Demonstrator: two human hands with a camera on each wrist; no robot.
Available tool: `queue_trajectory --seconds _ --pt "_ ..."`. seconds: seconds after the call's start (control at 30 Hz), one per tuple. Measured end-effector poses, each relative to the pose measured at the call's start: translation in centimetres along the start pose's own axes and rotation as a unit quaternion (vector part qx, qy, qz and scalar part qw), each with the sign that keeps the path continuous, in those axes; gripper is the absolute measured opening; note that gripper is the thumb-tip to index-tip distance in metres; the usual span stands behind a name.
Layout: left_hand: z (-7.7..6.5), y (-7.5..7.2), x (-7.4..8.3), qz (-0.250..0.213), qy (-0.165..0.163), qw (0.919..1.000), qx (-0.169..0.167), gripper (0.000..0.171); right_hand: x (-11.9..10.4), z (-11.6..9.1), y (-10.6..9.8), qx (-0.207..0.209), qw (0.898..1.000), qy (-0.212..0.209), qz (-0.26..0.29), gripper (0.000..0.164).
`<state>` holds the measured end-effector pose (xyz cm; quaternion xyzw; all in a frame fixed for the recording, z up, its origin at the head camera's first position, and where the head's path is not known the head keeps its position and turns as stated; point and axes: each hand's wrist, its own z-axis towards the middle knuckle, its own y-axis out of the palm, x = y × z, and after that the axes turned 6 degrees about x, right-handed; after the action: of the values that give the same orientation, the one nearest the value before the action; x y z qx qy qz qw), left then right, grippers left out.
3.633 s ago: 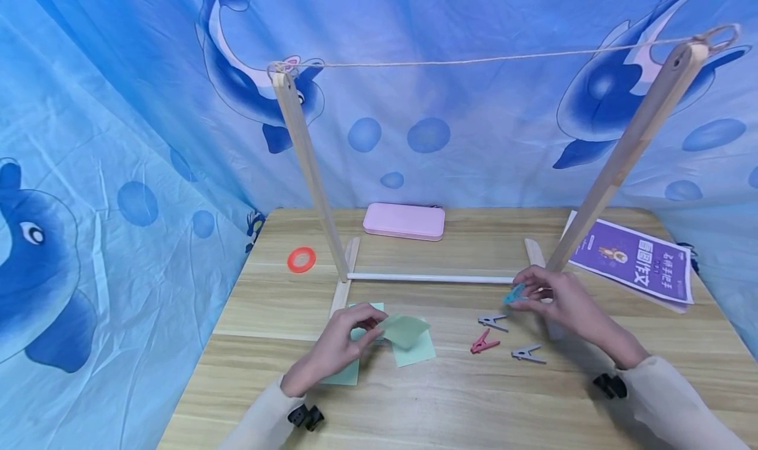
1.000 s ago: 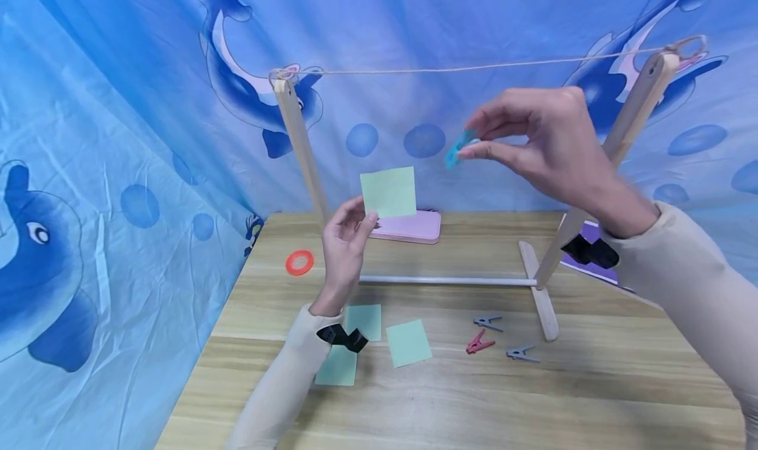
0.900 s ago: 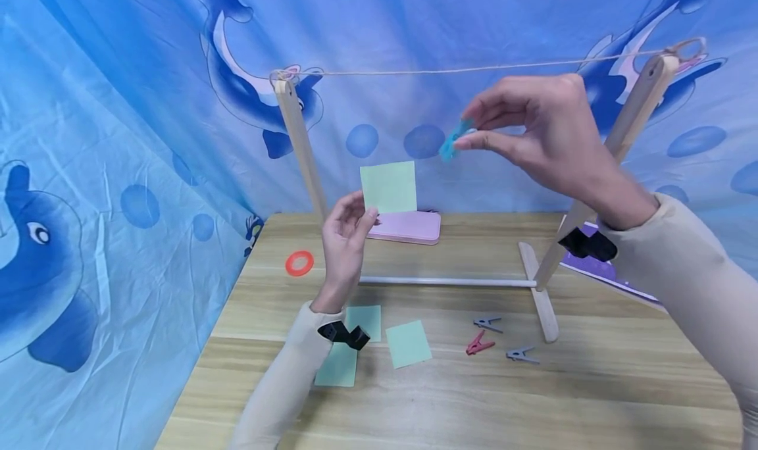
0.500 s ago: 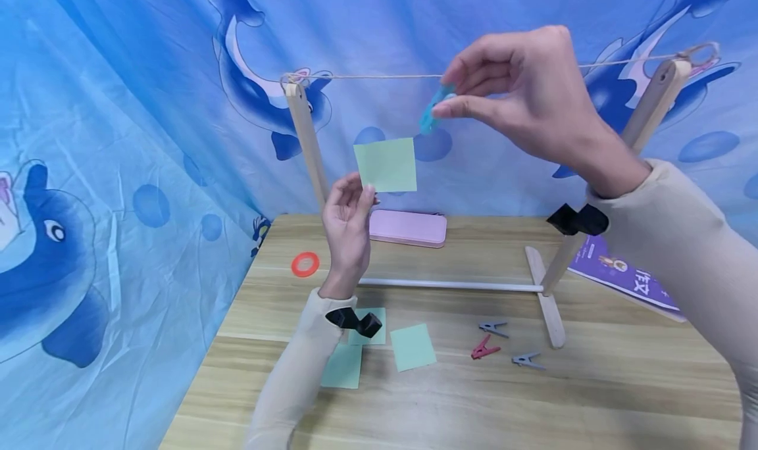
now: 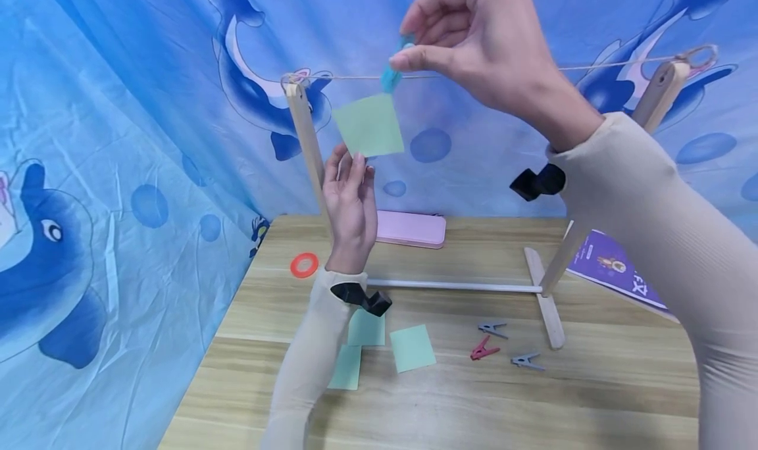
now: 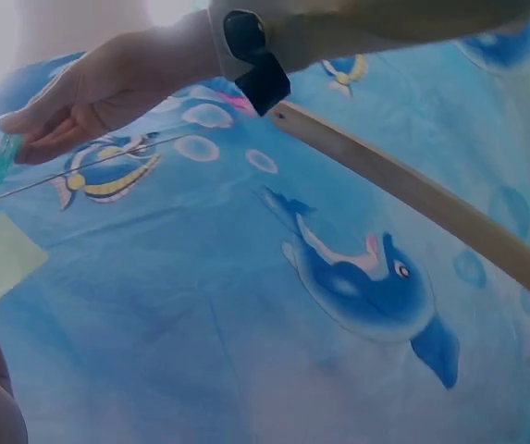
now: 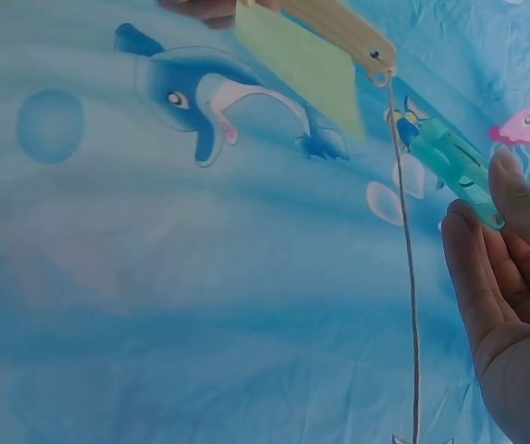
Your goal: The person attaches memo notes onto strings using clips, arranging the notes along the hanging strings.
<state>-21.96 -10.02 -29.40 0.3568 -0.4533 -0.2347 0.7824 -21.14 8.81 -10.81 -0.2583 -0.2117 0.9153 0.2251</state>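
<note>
My left hand pinches the lower edge of a pale green sticky note, lifted just below the string tied across the wooden stand. Above it my right hand pinches a turquoise clothespin between thumb and fingers, its nose pointing down near the note's top corner. In the right wrist view the clothespin lies beside the string, with the note on the string's other side. The left wrist view shows the note below the string and the clothespin over it.
Several green notes lie on the table, with a red clothespin and two grey clothespins to their right. A pink case, an orange-red ring and a purple booklet lie farther back. Wooden posts hold the string.
Both hands have risen from the table to the string, the left with the note, the right with the turquoise clothespin. Most recently the right hand has moved left and up, bringing clothespin and note together.
</note>
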Motion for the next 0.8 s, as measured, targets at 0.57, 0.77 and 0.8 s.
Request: queue_trajectory --seconds 0.57,0.77,0.8 --pt "1.5 2.0 0.7 -0.085 -0.013 0.9958 0.029 0.024 -1.7 3.5 2.6 -0.04 0.998 0.053 0.012 0.036" --pt "1.7 2.3 0.9 -0.1 -0.01 0.9944 0.03 0.025 -2.1 4.0 3.4 -0.051 0.998 0.044 -0.006 0.033" --pt "1.7 2.2 1.0 -0.103 -0.01 0.9942 0.029 0.025 -2.1 4.1 3.5 -0.054 0.998 0.044 -0.01 0.034"
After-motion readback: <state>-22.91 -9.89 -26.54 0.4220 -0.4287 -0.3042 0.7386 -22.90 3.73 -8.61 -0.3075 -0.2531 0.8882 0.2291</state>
